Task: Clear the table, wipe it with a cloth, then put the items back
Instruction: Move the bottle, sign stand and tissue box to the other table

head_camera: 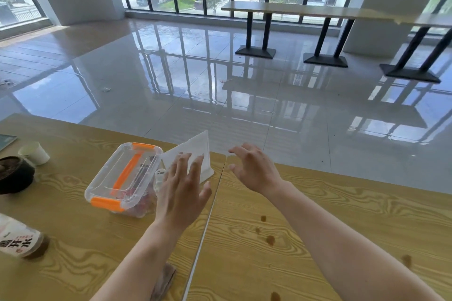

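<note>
Above the table (318, 215) — left hand (182, 193) splayed by the white card (195, 149), right hand (254, 171) loosely open, both empty.

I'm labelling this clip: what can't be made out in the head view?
Head view:
Contents of the clear plastic box with orange latches: blurred through its lid.
Small clear bottle beside it: mostly behind the left hand.
White-labelled bottle, dark round bowl: cut by the left edge.
Brown object: partly under the left forearm.

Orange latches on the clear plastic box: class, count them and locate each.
2. One orange latch clips the far end of the clear plastic box, the other its near end. The left hand hides part of one side.
</note>
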{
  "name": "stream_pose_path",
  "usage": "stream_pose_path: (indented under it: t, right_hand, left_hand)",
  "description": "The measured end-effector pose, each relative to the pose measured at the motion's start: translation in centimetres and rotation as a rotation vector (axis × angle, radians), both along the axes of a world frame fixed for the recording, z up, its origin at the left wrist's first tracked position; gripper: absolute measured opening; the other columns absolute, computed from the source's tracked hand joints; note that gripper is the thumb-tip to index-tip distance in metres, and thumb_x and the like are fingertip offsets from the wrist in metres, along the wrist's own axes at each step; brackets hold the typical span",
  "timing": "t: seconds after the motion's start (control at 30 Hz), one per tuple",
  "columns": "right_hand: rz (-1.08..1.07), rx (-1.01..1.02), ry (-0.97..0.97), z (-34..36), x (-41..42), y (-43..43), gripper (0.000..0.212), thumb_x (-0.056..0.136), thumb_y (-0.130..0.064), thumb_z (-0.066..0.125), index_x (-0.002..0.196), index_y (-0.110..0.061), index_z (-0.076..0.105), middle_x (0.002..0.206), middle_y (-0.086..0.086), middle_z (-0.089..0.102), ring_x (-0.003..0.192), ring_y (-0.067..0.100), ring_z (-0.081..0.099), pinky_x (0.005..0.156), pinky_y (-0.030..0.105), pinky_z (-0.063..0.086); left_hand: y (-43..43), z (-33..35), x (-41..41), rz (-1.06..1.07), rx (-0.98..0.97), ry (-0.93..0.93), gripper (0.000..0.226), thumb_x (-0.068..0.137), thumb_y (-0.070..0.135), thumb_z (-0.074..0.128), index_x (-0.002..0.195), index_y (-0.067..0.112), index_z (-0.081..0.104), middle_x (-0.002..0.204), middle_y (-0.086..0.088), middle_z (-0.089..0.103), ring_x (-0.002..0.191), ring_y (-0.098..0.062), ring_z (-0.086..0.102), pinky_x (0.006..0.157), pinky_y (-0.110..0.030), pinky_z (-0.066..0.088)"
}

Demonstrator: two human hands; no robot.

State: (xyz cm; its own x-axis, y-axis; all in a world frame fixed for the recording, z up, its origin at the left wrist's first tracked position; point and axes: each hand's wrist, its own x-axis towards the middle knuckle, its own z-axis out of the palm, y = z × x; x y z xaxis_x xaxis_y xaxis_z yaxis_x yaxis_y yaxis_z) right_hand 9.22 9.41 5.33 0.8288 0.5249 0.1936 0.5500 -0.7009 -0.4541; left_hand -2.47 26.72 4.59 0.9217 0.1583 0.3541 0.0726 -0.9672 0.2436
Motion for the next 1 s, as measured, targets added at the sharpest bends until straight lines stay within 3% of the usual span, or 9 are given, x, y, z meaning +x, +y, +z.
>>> stream_pose_path:
  t: [0.53,0.83,1.0]
  right_hand:
    - [-0.371,-0.095,0.071,-2.0,-5.3,-15.0,0.046,0.093,-0.033,0.065,0.137,-0.021,0.057,0.133,0.003,0.060,0.126,0.025,0.053,0.097,0.039,0.049]
    - [-0.636,-0.122,0.130,-2.7,-10.4,-21.4,0.046,0.094,-0.036,0.063,0.137,-0.022,0.056,0.135,0.003,0.059,0.126,0.026,0.052,0.097,0.039,0.048]
    - [-0.824,-0.147,0.174,-3.1,-14.7,-25.8,0.046,0.097,-0.038,0.058,0.140,-0.023,0.053,0.138,0.002,0.056,0.128,0.023,0.049,0.099,0.037,0.045]
  left_hand:
    - [-11.4,-2.3,2.2,-0.304,0.154,0.144,0.066,0.082,0.039,0.071,0.139,0.013,0.049,0.140,-0.018,0.052,0.136,-0.039,0.046,0.105,-0.058,0.045]
    - [-17.7,-2.9,3.4,-0.527,0.150,0.155,0.069,0.082,0.043,0.070,0.140,0.013,0.050,0.142,-0.019,0.052,0.138,-0.039,0.045,0.105,-0.060,0.044]
    - [-21.7,-3.4,3.0,-0.702,0.114,0.159,0.069,0.088,0.045,0.063,0.147,0.016,0.042,0.150,-0.018,0.044,0.145,-0.038,0.035,0.114,-0.058,0.034]
